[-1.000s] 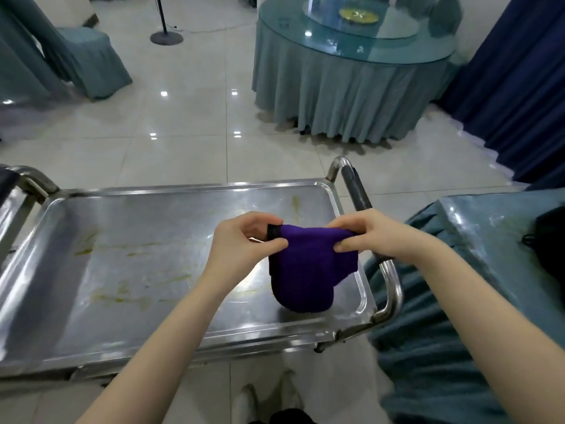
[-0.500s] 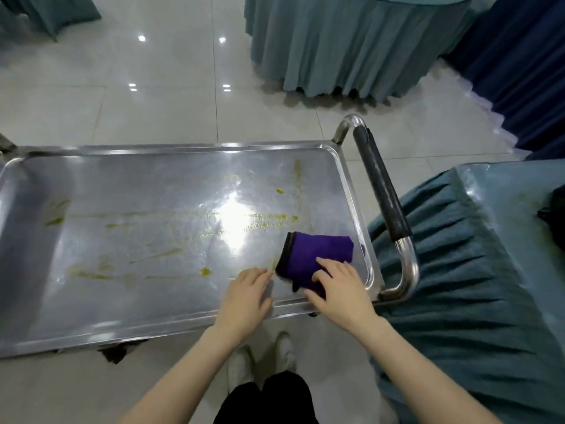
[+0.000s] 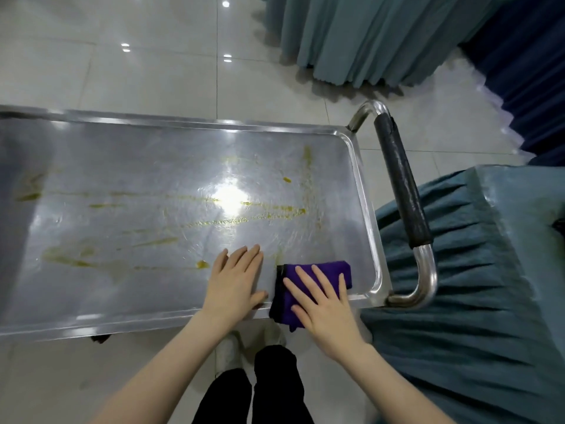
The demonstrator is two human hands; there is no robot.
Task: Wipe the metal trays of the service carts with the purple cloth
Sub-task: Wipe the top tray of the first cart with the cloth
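The metal tray [image 3: 128, 166] of the service cart fills the middle of the view, streaked with yellow-green smears. A folded purple cloth [image 3: 328, 272] lies at the tray's near right corner, its near end hanging over the rim. My right hand [image 3: 321, 304] presses flat on the cloth with fingers spread and straight. My left hand [image 3: 234, 284] rests flat on the bare tray just left of the cloth, fingers straight.
The cart's handle [image 3: 403, 191] with a black grip runs along the tray's right end. A table in teal cloth [image 3: 477, 270] stands close on the right. Another draped table [image 3: 367, 38] is at the back, and dark blue curtains [image 3: 535, 71] hang far right.
The folded cloth went from being held up in both hands down onto the tray's near right corner. Both hands now lie flat, and the cloth has slid nearer, over the front rim.
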